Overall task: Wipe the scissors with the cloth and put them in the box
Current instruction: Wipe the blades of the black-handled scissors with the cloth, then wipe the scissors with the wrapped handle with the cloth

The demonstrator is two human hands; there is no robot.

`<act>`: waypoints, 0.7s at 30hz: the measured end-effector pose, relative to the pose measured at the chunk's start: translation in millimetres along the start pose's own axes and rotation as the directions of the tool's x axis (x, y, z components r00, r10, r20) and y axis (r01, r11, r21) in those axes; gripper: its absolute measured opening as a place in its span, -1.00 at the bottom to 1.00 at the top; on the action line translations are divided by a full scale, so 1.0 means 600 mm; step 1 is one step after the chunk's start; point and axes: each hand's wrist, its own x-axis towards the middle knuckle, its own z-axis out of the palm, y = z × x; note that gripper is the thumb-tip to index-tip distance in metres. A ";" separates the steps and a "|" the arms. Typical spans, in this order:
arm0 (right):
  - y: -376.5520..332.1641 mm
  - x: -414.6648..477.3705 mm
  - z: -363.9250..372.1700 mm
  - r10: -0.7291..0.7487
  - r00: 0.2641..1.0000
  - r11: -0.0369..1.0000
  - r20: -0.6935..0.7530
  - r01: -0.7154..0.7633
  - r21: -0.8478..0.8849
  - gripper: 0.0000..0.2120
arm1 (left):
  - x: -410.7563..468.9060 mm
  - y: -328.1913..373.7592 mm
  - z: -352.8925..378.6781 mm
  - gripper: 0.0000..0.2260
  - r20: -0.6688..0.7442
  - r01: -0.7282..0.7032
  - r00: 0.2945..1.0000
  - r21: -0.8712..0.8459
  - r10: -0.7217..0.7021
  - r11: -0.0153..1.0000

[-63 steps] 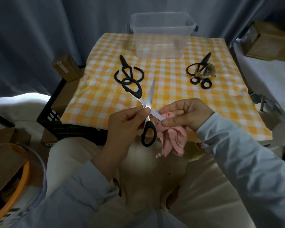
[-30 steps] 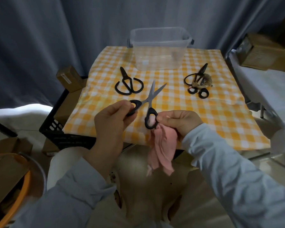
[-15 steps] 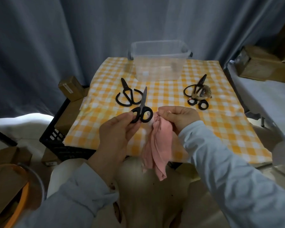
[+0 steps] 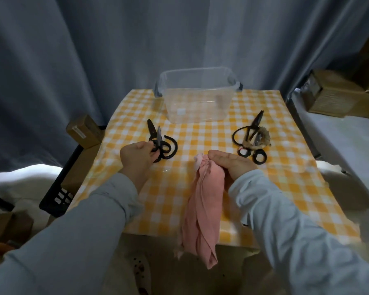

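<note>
My left hand [image 4: 137,158] grips the black handles of a pair of steel-bladed scissors [image 4: 159,140], blades closed and pointing away from me, held over a black iron pair [image 4: 170,150] lying on the checked table. My right hand [image 4: 230,165] holds a pink cloth [image 4: 202,207] that hangs down past the table's front edge. A clear plastic box [image 4: 197,95] stands at the back of the table, with nothing visible inside it.
More black scissors with a frayed rope ring [image 4: 251,139] lie at the right of the yellow checked tablecloth [image 4: 285,188]. A black crate [image 4: 60,188] and a cardboard box [image 4: 83,130] sit left of the table; cardboard boxes [image 4: 337,94] stand at right. Grey curtains hang behind.
The scissors' blades have closed. My left hand has carried them forward and left, away from the cloth. My right hand let go of the scissors and keeps only the hanging cloth.
</note>
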 end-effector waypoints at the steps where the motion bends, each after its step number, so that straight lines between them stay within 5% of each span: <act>1: -0.001 0.003 -0.003 0.006 1.000 1.000 0.001 -0.006 0.010 -0.93 | 0.006 -0.002 0.002 -0.87 -0.011 -0.012 1.000 0.056 0.013 0.998; 5: -0.011 0.010 -0.019 0.033 0.999 0.999 -0.009 -0.033 0.037 -0.93 | 0.011 -0.004 0.012 -0.71 -0.009 -0.177 0.981 0.384 0.196 0.906; 8: -0.018 0.009 -0.037 0.047 0.999 0.997 -0.019 -0.046 0.061 -0.95 | -0.016 -0.002 0.031 -0.75 0.069 -0.311 0.948 0.407 0.310 0.859; 11: -0.027 0.012 -0.065 0.019 0.997 0.995 -0.079 -0.011 0.100 -0.93 | -0.058 0.003 0.069 -0.94 0.212 -0.357 0.930 0.339 0.299 0.870; 21: -0.043 0.045 -0.161 -0.072 0.974 0.991 -0.214 0.093 0.092 -0.78 | -0.110 -0.032 0.230 -0.53 0.525 -0.408 0.847 0.548 0.080 0.730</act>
